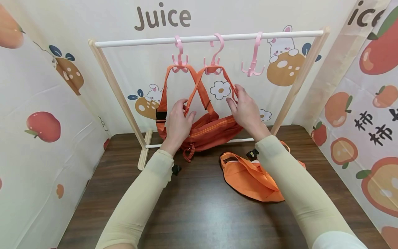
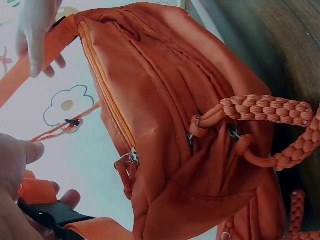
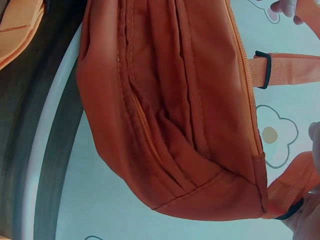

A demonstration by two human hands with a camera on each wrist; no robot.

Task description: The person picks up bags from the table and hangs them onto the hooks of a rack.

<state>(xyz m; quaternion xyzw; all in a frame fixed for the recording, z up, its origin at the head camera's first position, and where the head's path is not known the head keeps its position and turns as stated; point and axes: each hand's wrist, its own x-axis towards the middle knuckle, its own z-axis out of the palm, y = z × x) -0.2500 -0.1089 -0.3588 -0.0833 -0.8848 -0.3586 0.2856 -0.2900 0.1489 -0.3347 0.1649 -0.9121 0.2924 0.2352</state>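
The person's left hand (image 1: 179,122) grips the left side of a flat orange woven strap (image 2: 15,76), and the right hand (image 1: 246,110) pinches its right side. The strap loops over the middle pink plastic hook (image 1: 213,62), with its rust-red fabric bag (image 1: 214,130) hanging below, between the hands, above the far part of the dark brown wooden table (image 1: 186,207). Nearer, at right, a bright orange fabric bag (image 1: 240,176) lies on the table
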